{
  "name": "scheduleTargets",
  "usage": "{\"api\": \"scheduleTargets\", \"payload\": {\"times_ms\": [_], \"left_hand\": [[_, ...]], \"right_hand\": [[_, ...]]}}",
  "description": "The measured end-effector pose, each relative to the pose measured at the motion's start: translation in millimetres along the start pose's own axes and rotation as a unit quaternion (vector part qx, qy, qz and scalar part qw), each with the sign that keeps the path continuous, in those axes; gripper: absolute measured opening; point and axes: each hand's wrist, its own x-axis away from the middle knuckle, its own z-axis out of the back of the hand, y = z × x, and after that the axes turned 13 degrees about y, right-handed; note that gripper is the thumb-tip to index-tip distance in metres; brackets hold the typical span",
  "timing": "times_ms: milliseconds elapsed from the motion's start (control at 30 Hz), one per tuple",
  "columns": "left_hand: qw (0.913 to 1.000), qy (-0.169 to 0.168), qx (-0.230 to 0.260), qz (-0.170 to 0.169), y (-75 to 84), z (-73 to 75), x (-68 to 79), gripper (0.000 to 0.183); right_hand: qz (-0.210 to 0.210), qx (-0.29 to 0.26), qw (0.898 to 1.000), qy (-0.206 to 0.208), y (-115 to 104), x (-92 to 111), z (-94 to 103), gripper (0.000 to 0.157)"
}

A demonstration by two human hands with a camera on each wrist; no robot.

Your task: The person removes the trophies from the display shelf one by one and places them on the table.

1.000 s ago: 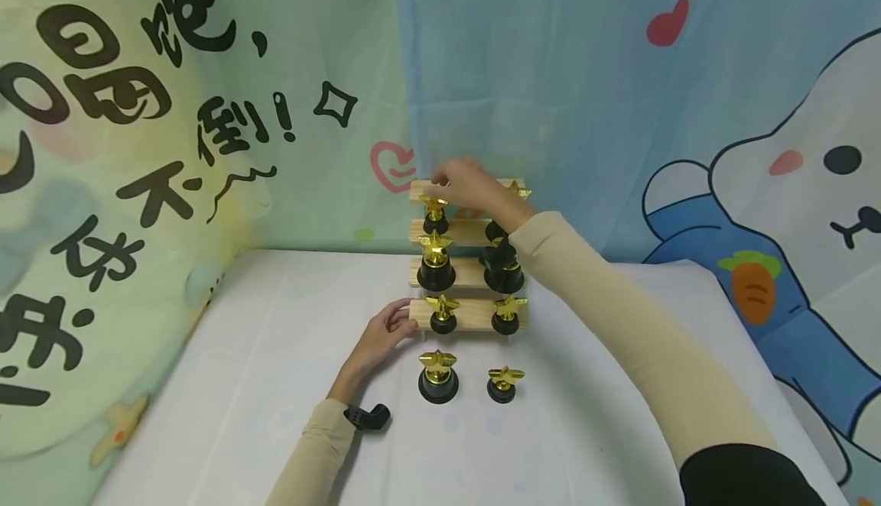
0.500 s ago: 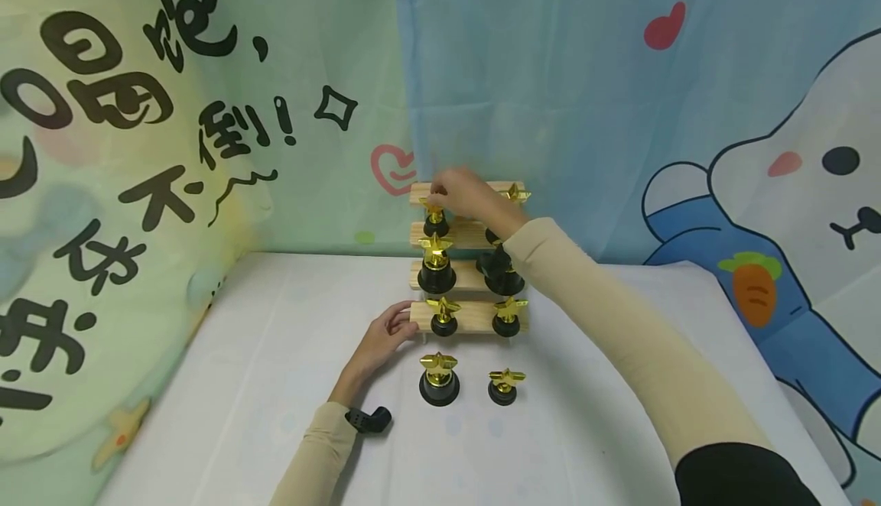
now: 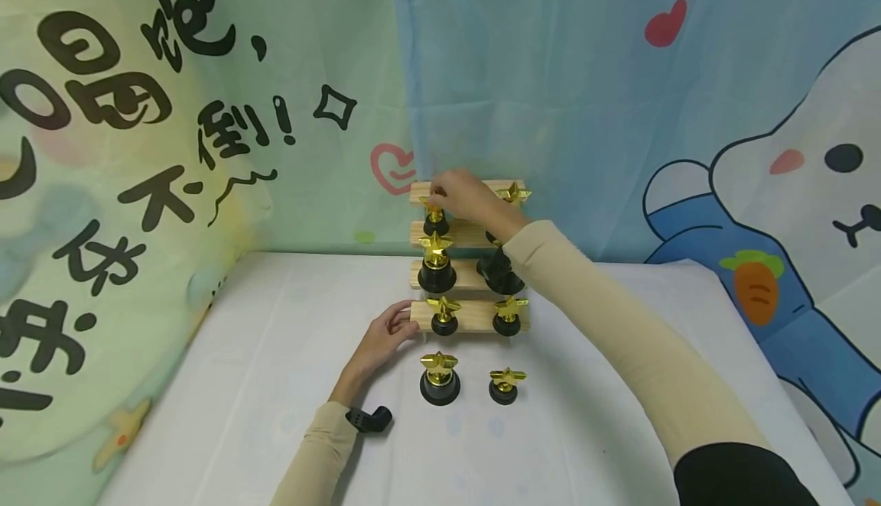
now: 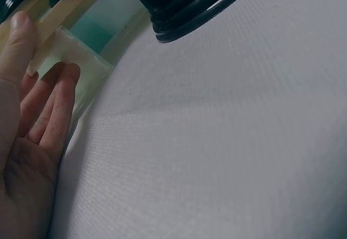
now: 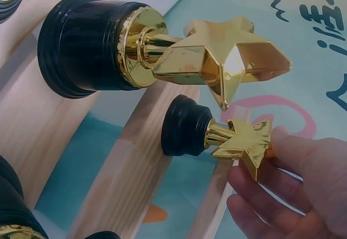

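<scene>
My right hand (image 3: 464, 196) pinches the gold star of a small trophy (image 5: 187, 125) between thumb and fingers. Its black base stands on the third wooden board of a stepped display stand (image 3: 468, 316), counted from the front. One board nearer, a larger star trophy (image 3: 437, 265) stands at the left; another (image 3: 504, 270) is at the right, partly behind the sleeve. My left hand (image 3: 387, 335) grips the left end of the front board, thumb on the wood (image 4: 65, 14) and fingers against the clear side panel (image 4: 81, 60). Two small trophies, left (image 3: 443, 316) and right (image 3: 507, 316), stand on that board.
On the white cloth before the stand are a larger trophy (image 3: 439, 380) and a small one (image 3: 505, 387). A gold star (image 3: 514, 194) shows beyond the right forearm. A printed curtain (image 3: 310, 208) hangs close behind the stand.
My right hand has lowered slightly and its fingers have closed on the small trophy's star. The left hand keeps its place on the stand.
</scene>
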Motion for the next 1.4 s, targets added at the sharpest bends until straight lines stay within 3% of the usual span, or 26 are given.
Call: {"api": "scheduleTargets", "payload": {"times_ms": [300, 633, 767, 967, 1200, 1400], "left_hand": [[0.9998, 0.007, -0.013, -0.015, -0.2, -1.4, 1.3, 0.056], [0.9998, 0.011, -0.010, -0.009, -1.8, -3.8, -0.9, 0.054], [0.9999, 0.011, -0.012, -0.004, -0.1, -4.7, 0.2, 0.053], [0.9999, -0.005, -0.013, -0.002, 26.4, 2.3, 12.3, 0.054], [1.0000, 0.007, -0.003, -0.002, 2.1, 0.2, 1.7, 0.054], [0.9999, 0.007, -0.013, -0.005, -1.0, -3.5, 0.7, 0.055]], "right_hand": [[0.018, 0.009, 1.000, 0.008, -2, 3, 5.7, 0.026], [0.034, -0.033, 0.998, 0.033, -10, 13, 33.0, 0.024], [0.028, -0.070, 0.996, 0.042, -16, 27, 50.3, 0.025], [0.033, -0.104, 0.992, 0.057, -23, 53, 72.1, 0.028], [0.029, -0.129, 0.989, 0.058, -19, 79, 78.4, 0.030], [0.028, -0.144, 0.986, 0.080, -7, 111, 79.1, 0.031]]}}
